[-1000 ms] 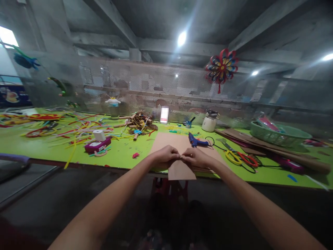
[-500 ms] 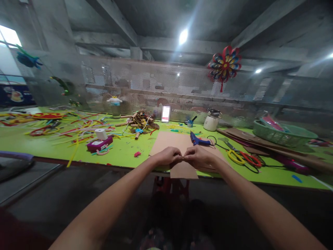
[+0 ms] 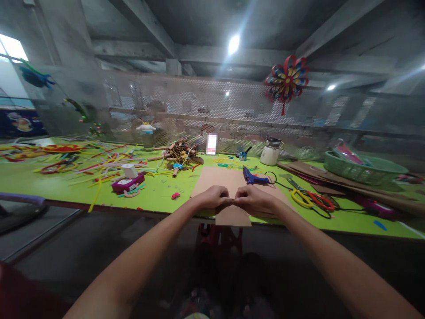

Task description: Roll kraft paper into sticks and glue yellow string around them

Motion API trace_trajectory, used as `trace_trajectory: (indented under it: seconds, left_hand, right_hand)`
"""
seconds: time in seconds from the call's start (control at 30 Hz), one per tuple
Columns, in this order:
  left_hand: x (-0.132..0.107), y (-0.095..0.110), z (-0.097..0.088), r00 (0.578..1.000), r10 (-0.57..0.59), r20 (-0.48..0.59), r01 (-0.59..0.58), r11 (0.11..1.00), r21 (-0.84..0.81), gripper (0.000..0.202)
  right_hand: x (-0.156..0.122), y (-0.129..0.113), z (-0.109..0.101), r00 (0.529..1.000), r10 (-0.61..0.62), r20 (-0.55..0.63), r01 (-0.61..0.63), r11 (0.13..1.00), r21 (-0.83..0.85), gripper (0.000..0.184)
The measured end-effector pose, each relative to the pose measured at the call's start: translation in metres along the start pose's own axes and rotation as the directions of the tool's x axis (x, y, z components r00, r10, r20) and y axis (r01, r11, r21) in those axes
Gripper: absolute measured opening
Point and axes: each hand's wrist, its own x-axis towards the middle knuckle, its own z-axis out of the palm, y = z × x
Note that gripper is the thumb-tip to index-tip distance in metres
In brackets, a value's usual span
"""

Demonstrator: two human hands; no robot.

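Observation:
My left hand [image 3: 215, 197] and my right hand [image 3: 251, 198] meet at the table's front edge, fingertips almost touching. Both are closed in a pinch on the upper edge of a small brown piece of cardboard [image 3: 233, 218], which sticks out toward me past the edge. My fingers hide the pinched part. Under and behind the hands lies a larger cardboard sheet [image 3: 212, 177]. A blue hot glue gun [image 3: 255, 178] rests on that sheet, just beyond my right hand.
Scissors with yellow and red handles [image 3: 310, 199] lie to the right, near stacked cardboard [image 3: 305, 173] and a green basket [image 3: 368, 168]. On the left are a purple power strip [image 3: 128, 182], scattered colourful strips [image 3: 96, 164] and a pile of rolled sticks [image 3: 179, 153]. A cream pot [image 3: 270, 154] stands behind.
The view has shifted very slightly. Both hands keep their pinch on the small cardboard, with almost no visible movement.

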Motion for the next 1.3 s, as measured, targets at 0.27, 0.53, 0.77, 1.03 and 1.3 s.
trace_trajectory:
  seconds: [0.27, 0.53, 0.77, 1.03, 1.3]
  left_hand:
    - [-0.004, -0.007, -0.002, 1.0, 0.021, 0.019, -0.02, 0.999, -0.032, 0.039]
    - [-0.003, -0.009, -0.004, 0.999, -0.036, 0.038, 0.038, 0.998, -0.051, 0.04]
    - [-0.005, -0.014, -0.01, 0.997, 0.008, 0.081, 0.007, 0.984, -0.177, 0.032]
    - [-0.018, -0.013, -0.018, 0.992, 0.018, 0.128, 0.071, 0.749, -0.658, 0.033]
    - [-0.024, -0.006, -0.019, 0.967, 0.085, 0.24, 0.204, 0.304, -0.931, 0.031]
  right_hand:
    - [0.004, -0.001, -0.003, 0.999, -0.04, 0.032, 0.046, 0.98, -0.195, 0.027]
    - [0.005, 0.005, 0.003, 1.0, -0.002, 0.008, 0.0, 0.985, 0.173, 0.034]
    - [-0.001, 0.002, 0.013, 0.996, 0.031, -0.08, 0.009, 0.887, 0.462, 0.03]
    - [-0.021, -0.002, 0.003, 0.987, 0.083, -0.138, 0.012, 0.818, 0.575, 0.03]
    - [-0.007, -0.046, 0.008, 0.97, -0.226, -0.086, 0.238, 0.826, 0.512, 0.034]
